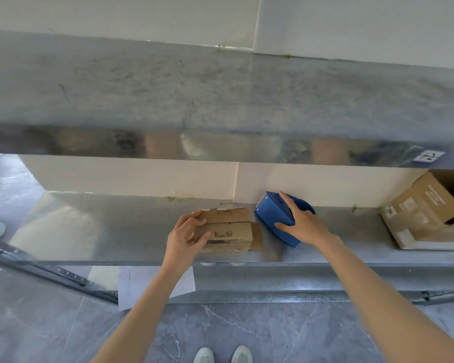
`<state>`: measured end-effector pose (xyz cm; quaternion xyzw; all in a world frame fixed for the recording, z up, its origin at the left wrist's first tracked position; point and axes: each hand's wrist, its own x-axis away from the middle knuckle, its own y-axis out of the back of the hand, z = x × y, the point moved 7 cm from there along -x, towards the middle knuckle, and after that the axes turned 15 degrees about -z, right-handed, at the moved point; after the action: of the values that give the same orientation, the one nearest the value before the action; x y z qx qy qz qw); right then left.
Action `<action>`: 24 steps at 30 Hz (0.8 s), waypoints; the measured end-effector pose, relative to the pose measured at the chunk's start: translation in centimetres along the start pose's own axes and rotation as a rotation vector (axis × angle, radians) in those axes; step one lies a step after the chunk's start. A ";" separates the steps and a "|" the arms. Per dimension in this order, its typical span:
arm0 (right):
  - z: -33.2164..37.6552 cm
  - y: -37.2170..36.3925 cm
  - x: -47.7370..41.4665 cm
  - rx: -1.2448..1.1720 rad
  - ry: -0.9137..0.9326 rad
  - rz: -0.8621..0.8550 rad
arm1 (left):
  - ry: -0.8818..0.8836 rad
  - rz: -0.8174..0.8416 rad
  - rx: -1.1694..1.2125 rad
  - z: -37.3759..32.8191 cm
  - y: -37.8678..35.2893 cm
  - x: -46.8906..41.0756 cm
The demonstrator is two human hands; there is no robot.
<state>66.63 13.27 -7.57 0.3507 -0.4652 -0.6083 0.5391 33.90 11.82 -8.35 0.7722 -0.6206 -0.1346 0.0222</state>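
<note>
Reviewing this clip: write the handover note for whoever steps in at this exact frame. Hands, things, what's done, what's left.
Left hand: grips the left end of the small cardboard boxes, thumb below, fingers on top.
Right hand: holds the blue bin, which is tilted.
Both things are on the lower metal shelf, side by side near the wall. A large cardboard box sits further right.
Done: both things grasped.
Left: probably lifting or repositioning them. Neither is clear of the shelf yet.
</note>
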 end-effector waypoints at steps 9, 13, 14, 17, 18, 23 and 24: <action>-0.3 -0.3 0.0 -0.281 -0.110 0.145 | -0.039 0.004 -0.043 0.0 0.0 -0.3; -0.1 -0.6 -0.2 -0.302 -0.137 0.150 | -0.058 -0.003 -0.044 -0.3 0.1 -0.2; -0.1 -0.5 -0.3 -0.299 -0.136 0.141 | -0.056 -0.001 -0.042 -0.3 0.1 -0.3; 0.7 -0.2 -0.4 -0.207 -0.093 0.113 | -0.049 0.008 -0.039 -0.4 0.2 -0.3; 1.1 -0.3 -0.2 -0.152 -0.064 0.103 | -0.043 0.016 -0.038 -0.3 0.3 -0.3; 1.9 0.7 0.9 0.098 0.018 -0.051 | -0.040 0.076 -0.050 -0.3 0.6 -0.6; 1.9 1.1 1.2 0.103 0.020 -0.070 | -0.043 0.084 -0.051 -0.3 0.7 -0.7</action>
<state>65.01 12.52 -5.79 0.4002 -0.4780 -0.5983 0.5034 33.23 12.29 -7.76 0.7415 -0.6492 -0.1659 0.0345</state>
